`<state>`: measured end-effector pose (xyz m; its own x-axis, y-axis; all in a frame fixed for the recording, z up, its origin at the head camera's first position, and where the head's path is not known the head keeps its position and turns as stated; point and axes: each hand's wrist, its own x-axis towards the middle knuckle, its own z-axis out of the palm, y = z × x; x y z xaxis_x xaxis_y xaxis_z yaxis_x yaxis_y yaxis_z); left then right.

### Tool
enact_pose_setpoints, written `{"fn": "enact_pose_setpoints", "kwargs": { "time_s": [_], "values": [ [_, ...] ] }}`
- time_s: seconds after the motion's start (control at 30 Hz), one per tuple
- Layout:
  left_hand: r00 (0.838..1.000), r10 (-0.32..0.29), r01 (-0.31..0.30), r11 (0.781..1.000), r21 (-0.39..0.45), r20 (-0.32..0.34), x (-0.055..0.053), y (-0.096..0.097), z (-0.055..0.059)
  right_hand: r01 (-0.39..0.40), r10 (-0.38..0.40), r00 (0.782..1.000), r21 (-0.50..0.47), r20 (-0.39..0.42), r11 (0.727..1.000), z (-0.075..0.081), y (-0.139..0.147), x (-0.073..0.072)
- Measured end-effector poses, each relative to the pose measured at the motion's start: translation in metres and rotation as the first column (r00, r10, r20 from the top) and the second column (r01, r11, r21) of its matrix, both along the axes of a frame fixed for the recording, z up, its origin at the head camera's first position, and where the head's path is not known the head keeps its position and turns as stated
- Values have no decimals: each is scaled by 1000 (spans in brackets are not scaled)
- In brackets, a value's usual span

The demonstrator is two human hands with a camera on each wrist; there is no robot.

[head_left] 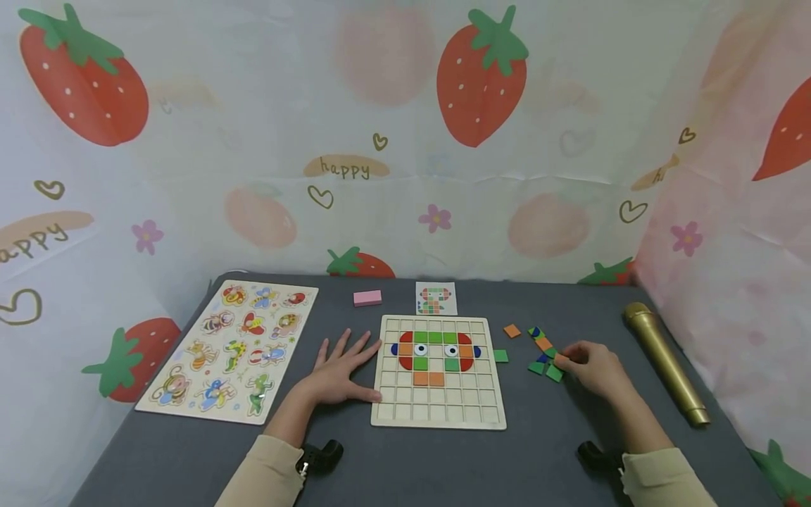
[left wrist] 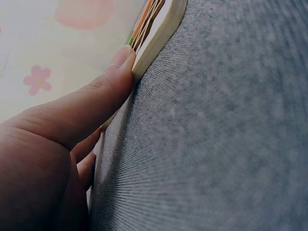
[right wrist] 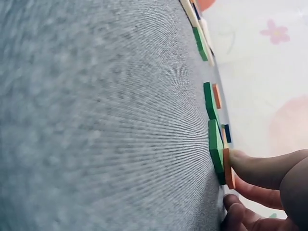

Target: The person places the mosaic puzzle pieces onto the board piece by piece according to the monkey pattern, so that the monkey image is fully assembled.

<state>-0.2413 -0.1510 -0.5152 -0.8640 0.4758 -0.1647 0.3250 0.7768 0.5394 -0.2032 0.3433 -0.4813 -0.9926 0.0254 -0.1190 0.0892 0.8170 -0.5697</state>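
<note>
A wooden grid board lies mid-table, with red, green, orange and blue tiles and two eye tiles forming a face pattern. My left hand rests beside it with fingers spread, the thumb against the board's left edge. At the right, my right hand pinches an orange tile between thumb and fingers. This tile is at the near end of a small pile of green, blue and orange tiles. Green tiles lie right beside it in the right wrist view.
A picture card touches the board's far side, and a pink block lies left of it. One green tile and one orange tile lie right of the board. An insect puzzle board is at left, a gold cylinder at right.
</note>
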Motion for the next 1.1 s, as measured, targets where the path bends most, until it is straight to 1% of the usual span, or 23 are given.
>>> {"fn": "enact_pose_setpoints", "kwargs": {
  "time_s": [0.13,0.23,0.4,0.5,0.6,0.77,0.9,1.1],
  "values": [
    [1000,0,0,1000,-4,-3,0,0,1,19,-19,1000,-26,-5,999,0,-1,-2],
    [1000,0,0,1000,-5,-3,1,0,1,23,-25,999,-41,-29,999,2,-2,-2],
    [1000,-2,2,1000,-5,-2,2,0,1,-9,7,999,-44,-48,999,6,-10,-1],
    [1000,-2,2,1000,-4,-1,2,0,1,-25,23,999,-42,-49,999,9,-18,1],
    [1000,-2,2,1000,-7,1,1,0,0,-17,15,999,-46,-46,999,12,-27,4],
    [1000,2,-2,1000,-16,6,1,0,-1,-21,17,999,-77,-51,997,18,-44,7],
    [1000,5,-5,1000,-16,3,1,0,1,-47,40,997,-101,-69,994,22,-58,7],
    [1000,5,-5,1000,-19,1,0,0,1,-86,79,994,-99,-69,991,21,-77,6]
  ]
}}
